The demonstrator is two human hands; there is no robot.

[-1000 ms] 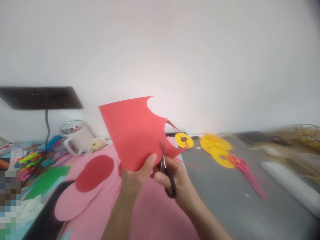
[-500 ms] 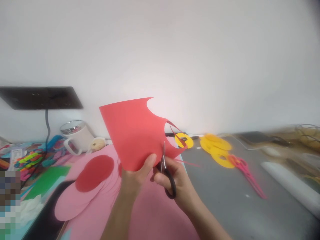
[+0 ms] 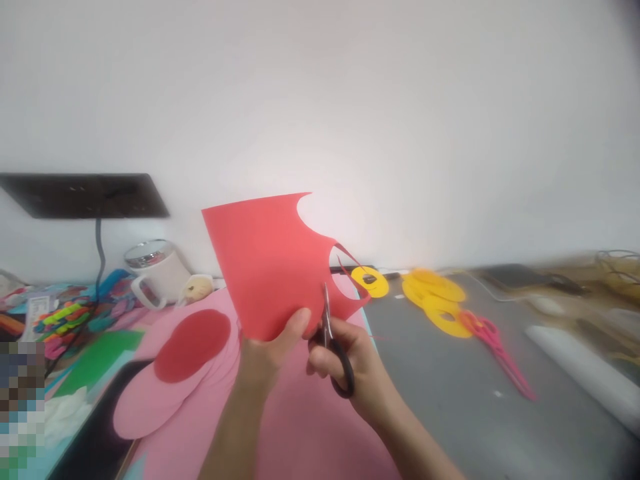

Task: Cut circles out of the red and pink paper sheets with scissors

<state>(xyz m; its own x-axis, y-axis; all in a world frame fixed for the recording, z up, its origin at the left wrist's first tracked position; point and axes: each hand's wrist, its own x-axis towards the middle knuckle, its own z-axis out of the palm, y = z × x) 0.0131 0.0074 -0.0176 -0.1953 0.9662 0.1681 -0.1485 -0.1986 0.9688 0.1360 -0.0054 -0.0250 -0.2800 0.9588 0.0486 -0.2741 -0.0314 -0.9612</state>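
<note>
A large red sheet (image 3: 265, 267) with curved cut-outs along its right side is held up in front of me. My left hand (image 3: 275, 340) grips its lower edge, thumb on the near face and the other fingers hidden behind. Black-handled scissors (image 3: 343, 373) are in my right hand (image 3: 350, 360), their blades pointing up at the sheet's lower right part. A thin red strip dangles from the sheet's right edge. Below and to the left, a red oval (image 3: 193, 345) lies on several pink ovals (image 3: 150, 407).
Yellow rings (image 3: 447, 320) and pink scissors (image 3: 500, 353) lie on the grey mat (image 3: 440, 400) at the right. A white mug (image 3: 163, 280), green paper (image 3: 100, 360) and a black tray-like object (image 3: 107, 420) are at the left.
The view has shifted slightly, so the surroundings appear a little further right. The scissors' blades look slightly lower and further left against the red sheet.
</note>
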